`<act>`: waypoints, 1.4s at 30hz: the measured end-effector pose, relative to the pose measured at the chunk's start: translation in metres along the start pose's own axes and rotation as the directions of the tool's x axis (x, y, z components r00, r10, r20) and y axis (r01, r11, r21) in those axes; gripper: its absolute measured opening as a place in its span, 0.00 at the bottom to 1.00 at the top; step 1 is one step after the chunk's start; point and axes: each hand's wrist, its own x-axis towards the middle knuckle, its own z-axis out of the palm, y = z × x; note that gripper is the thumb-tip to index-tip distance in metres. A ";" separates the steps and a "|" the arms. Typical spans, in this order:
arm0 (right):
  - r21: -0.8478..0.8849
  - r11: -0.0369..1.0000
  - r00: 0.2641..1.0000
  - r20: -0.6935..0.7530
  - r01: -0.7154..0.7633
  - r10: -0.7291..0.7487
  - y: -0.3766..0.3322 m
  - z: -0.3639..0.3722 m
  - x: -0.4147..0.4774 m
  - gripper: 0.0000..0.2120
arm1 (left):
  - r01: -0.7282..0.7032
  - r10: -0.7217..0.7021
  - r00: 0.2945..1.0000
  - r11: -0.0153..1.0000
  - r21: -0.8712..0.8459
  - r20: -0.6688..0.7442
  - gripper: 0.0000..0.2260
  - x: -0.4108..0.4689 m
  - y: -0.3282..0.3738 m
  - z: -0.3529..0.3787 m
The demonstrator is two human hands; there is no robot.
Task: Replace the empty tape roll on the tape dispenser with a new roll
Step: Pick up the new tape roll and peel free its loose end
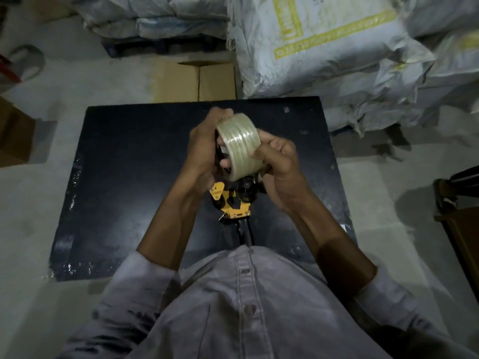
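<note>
A full roll of clear tape sits at the top of a yellow and black tape dispenser, held above a black table. My left hand curls round the roll's left side and the dispenser frame behind it. On the roll's right side my right hand grips it, fingers bent against its edge. The dispenser's black handle points down toward my chest. Whether the roll is fully seated on its hub is hidden by my hands.
Large grey sacks are piled at the back right, close to the table's far corner. A flattened cardboard box lies on the floor beyond the table. More cardboard stands at the left. A dark wooden object is at the right edge.
</note>
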 end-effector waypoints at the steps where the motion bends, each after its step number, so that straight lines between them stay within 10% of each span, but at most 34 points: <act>1: -0.009 0.999 0.999 0.006 0.054 -0.054 -0.014 0.008 0.007 0.22 | -0.034 0.033 0.999 0.999 0.016 0.017 0.18 -0.001 0.019 0.006; 5: -0.081 0.949 0.951 -0.028 0.305 -0.308 -0.075 0.034 0.042 0.15 | -0.294 0.290 0.955 0.950 0.108 0.054 0.21 -0.004 0.092 0.030; 9: -0.089 0.879 0.875 -0.094 0.468 -0.475 -0.123 0.056 0.069 0.17 | -0.783 0.746 0.615 0.616 0.085 0.255 0.27 -0.007 0.135 0.047; 11: -0.063 0.867 0.861 -0.101 0.494 -0.498 -0.138 0.065 0.074 0.19 | -0.831 0.798 0.552 0.548 0.090 0.242 0.26 -0.014 0.147 0.057; 18: -0.037 0.891 0.891 -0.016 0.453 -0.454 -0.153 0.078 0.068 0.14 | -0.627 0.629 0.777 0.777 -0.048 0.037 0.17 -0.027 0.165 0.069; 31: -0.214 0.762 0.791 0.153 0.611 -0.592 -0.137 0.067 0.059 0.16 | -0.459 0.481 0.874 0.865 -0.201 0.073 0.17 -0.046 0.170 0.075; 42: -0.221 0.710 0.728 0.004 0.669 -0.685 -0.126 0.081 0.057 0.15 | -0.453 0.465 0.885 0.859 -0.241 -0.007 0.12 -0.059 0.171 0.081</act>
